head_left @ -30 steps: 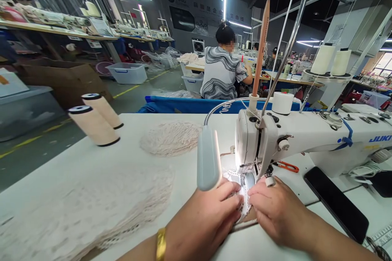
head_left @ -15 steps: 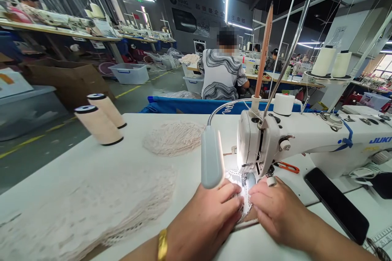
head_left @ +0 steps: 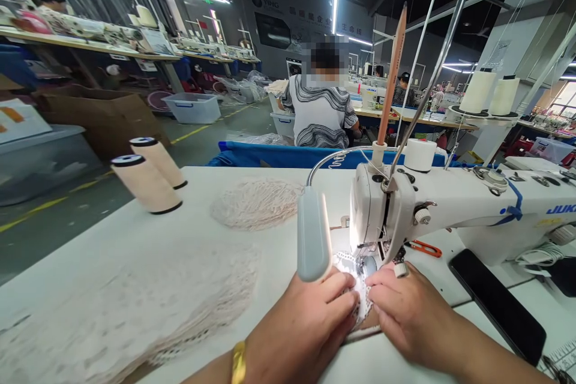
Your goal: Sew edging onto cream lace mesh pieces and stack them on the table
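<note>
White lace trim (head_left: 361, 303) lies under the needle area of a white sewing machine (head_left: 366, 210), lit by a grey lamp (head_left: 312, 237). My left hand (head_left: 317, 309) grips the lace from the left, fingers bent and pressed together at its edge. On the other side, my right hand (head_left: 405, 303) pinches the lace close to the presser foot, its thumb tucked low. Both sets of fingertips are near each other, just in front of the foot. The lace under the fingers is partly hidden.
Stacked lace pieces (head_left: 180, 306) spread over the left of the table, with a lace pile (head_left: 258, 204) behind. Thread cones (head_left: 146, 183) stand at the far left edge. An orange snipper (head_left: 423, 248) and a black phone (head_left: 497, 303) lie right. A co-worker (head_left: 319, 108) sits ahead.
The view has shifted very slightly. My hands stay on the lace in nearly the same place. The co-worker ahead has leaned a little to the left.
</note>
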The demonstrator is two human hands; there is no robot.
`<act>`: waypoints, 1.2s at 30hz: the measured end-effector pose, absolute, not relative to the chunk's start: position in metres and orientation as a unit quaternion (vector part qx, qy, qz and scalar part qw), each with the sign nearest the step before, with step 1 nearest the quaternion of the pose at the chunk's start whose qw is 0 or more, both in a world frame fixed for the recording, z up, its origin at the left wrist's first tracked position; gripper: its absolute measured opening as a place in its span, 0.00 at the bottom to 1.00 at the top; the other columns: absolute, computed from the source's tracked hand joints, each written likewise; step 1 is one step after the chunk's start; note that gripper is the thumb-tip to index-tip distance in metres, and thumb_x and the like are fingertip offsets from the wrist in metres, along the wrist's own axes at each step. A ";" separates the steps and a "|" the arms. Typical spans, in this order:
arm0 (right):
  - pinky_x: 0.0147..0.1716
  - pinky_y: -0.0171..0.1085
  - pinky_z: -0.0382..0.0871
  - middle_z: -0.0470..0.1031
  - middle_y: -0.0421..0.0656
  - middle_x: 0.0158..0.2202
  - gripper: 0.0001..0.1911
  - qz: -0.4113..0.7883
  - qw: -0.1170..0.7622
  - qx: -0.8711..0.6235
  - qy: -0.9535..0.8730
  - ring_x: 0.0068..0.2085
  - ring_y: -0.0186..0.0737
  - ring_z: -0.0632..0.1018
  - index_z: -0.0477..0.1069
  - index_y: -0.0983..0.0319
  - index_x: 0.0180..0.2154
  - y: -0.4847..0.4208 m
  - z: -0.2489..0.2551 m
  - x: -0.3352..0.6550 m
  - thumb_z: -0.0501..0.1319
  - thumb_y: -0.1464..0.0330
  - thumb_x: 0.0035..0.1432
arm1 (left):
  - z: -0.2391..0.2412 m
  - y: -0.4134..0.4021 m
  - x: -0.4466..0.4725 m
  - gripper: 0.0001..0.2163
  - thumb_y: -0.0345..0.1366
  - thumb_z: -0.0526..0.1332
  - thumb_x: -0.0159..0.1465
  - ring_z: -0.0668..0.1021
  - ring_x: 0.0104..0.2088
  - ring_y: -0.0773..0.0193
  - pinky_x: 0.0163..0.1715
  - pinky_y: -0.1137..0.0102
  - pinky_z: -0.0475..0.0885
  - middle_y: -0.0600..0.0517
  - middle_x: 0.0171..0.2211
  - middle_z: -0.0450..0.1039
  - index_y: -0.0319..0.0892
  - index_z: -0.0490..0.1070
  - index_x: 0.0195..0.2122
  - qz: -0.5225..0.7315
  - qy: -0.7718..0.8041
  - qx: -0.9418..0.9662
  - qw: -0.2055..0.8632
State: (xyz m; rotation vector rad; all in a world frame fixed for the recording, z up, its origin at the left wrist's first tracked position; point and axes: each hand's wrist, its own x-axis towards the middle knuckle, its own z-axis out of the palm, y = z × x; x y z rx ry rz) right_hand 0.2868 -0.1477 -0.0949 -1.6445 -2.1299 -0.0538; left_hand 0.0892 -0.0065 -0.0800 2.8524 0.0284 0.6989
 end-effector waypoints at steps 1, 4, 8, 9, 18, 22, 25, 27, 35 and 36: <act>0.46 0.46 0.69 0.82 0.45 0.49 0.11 -0.019 0.225 -0.595 -0.771 0.47 0.50 0.78 0.69 0.58 0.41 -0.148 -0.095 0.287 0.59 0.80 0.62 | -0.079 -0.007 0.089 0.13 0.27 0.54 0.75 0.80 0.38 0.54 0.44 0.57 0.76 0.49 0.38 0.80 0.46 0.78 0.43 0.241 0.008 0.965 0.101; 0.46 0.46 0.69 0.82 0.46 0.49 0.11 -0.024 0.230 -0.592 -0.772 0.46 0.50 0.77 0.70 0.59 0.41 -0.148 -0.095 0.287 0.58 0.80 0.62 | -0.078 -0.007 0.089 0.12 0.26 0.55 0.73 0.80 0.38 0.55 0.44 0.59 0.76 0.49 0.38 0.80 0.48 0.78 0.42 0.265 0.002 0.959 0.102; 0.45 0.46 0.69 0.82 0.45 0.47 0.10 -0.028 0.224 -0.593 -0.772 0.44 0.50 0.76 0.69 0.58 0.40 -0.148 -0.095 0.286 0.58 0.79 0.62 | -0.077 -0.009 0.089 0.12 0.26 0.56 0.73 0.80 0.38 0.55 0.46 0.59 0.77 0.50 0.37 0.79 0.48 0.78 0.42 0.278 0.001 0.956 0.097; 0.45 0.46 0.69 0.82 0.45 0.47 0.10 -0.028 0.222 -0.596 -0.772 0.44 0.50 0.76 0.69 0.58 0.40 -0.148 -0.094 0.286 0.59 0.79 0.62 | -0.077 -0.009 0.089 0.12 0.26 0.56 0.73 0.80 0.38 0.55 0.46 0.59 0.77 0.50 0.37 0.79 0.48 0.77 0.41 0.278 0.002 0.956 0.095; 0.44 0.46 0.68 0.81 0.46 0.47 0.12 -0.041 0.227 -0.594 -0.771 0.44 0.50 0.76 0.70 0.58 0.41 -0.147 -0.094 0.285 0.58 0.80 0.61 | -0.077 -0.009 0.089 0.13 0.27 0.54 0.74 0.80 0.37 0.55 0.45 0.58 0.77 0.49 0.36 0.79 0.47 0.77 0.39 0.257 0.005 0.963 0.080; 0.44 0.46 0.69 0.81 0.46 0.47 0.12 -0.036 0.221 -0.600 -0.768 0.43 0.50 0.76 0.70 0.58 0.41 -0.147 -0.094 0.285 0.57 0.80 0.61 | -0.076 -0.008 0.089 0.13 0.27 0.54 0.75 0.80 0.36 0.56 0.45 0.59 0.76 0.50 0.35 0.79 0.48 0.77 0.40 0.261 0.011 0.962 0.083; 0.43 0.46 0.69 0.81 0.47 0.47 0.12 -0.031 0.218 -0.603 -0.767 0.43 0.50 0.76 0.69 0.58 0.40 -0.147 -0.093 0.285 0.57 0.80 0.60 | -0.076 -0.006 0.091 0.13 0.27 0.55 0.74 0.80 0.35 0.56 0.44 0.59 0.76 0.50 0.35 0.79 0.48 0.78 0.40 0.276 0.012 0.957 0.093; 0.43 0.46 0.70 0.81 0.47 0.47 0.12 -0.027 0.219 -0.605 -0.765 0.43 0.50 0.76 0.69 0.58 0.40 -0.146 -0.094 0.285 0.57 0.80 0.60 | -0.077 -0.006 0.092 0.13 0.27 0.55 0.74 0.80 0.35 0.56 0.44 0.59 0.76 0.50 0.35 0.80 0.48 0.78 0.40 0.282 0.011 0.955 0.094; 0.45 0.46 0.70 0.81 0.47 0.46 0.13 -0.019 0.236 -0.586 -0.775 0.46 0.50 0.77 0.71 0.58 0.44 -0.148 -0.091 0.283 0.58 0.80 0.63 | -0.082 -0.009 0.087 0.13 0.21 0.55 0.70 0.80 0.38 0.56 0.43 0.59 0.71 0.52 0.39 0.81 0.46 0.73 0.38 0.262 -0.013 0.961 0.091; 0.44 0.45 0.70 0.81 0.47 0.46 0.12 -0.020 0.239 -0.585 -0.775 0.46 0.50 0.78 0.71 0.58 0.44 -0.149 -0.091 0.282 0.58 0.79 0.63 | -0.086 -0.010 0.087 0.13 0.20 0.54 0.69 0.79 0.37 0.56 0.42 0.59 0.70 0.53 0.38 0.81 0.46 0.72 0.37 0.266 -0.020 0.959 0.097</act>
